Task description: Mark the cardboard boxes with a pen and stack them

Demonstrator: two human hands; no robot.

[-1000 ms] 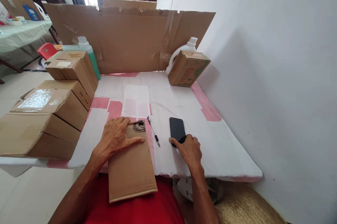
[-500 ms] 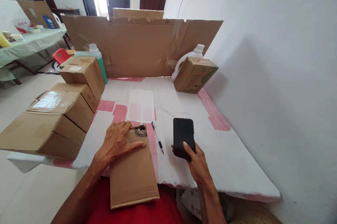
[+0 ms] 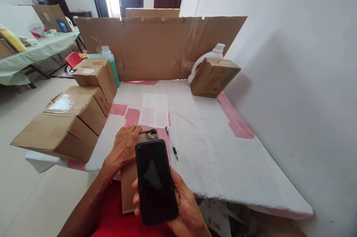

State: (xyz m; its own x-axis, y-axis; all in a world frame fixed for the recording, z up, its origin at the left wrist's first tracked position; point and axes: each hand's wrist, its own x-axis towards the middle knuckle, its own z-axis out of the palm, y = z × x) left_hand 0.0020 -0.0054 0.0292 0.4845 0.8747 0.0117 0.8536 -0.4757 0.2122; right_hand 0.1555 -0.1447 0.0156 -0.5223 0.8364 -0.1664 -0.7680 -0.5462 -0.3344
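Observation:
My right hand is wrapped round a black smartphone, its dark screen facing me. The phone is in front of a piece of brown cardboard and hides much of it. At the cardboard's far end is a black scribbled mark. My left hand lies over the cardboard's left edge near that end and holds it; its thumb is hidden behind the phone. Just right of the cardboard, a clear pen with a black grip rests on the table. Beyond it lies a sheet of white paper.
Cardboard boxes line the table's left side, with a green bottle behind them. At the back right stand another box and a white jug. A tall cardboard panel closes off the back; a wall runs along the right.
My right hand has brought the phone left and nearer to me, from beside the pen to over the cardboard. My left hand stays on the cardboard. The view has shifted slightly.

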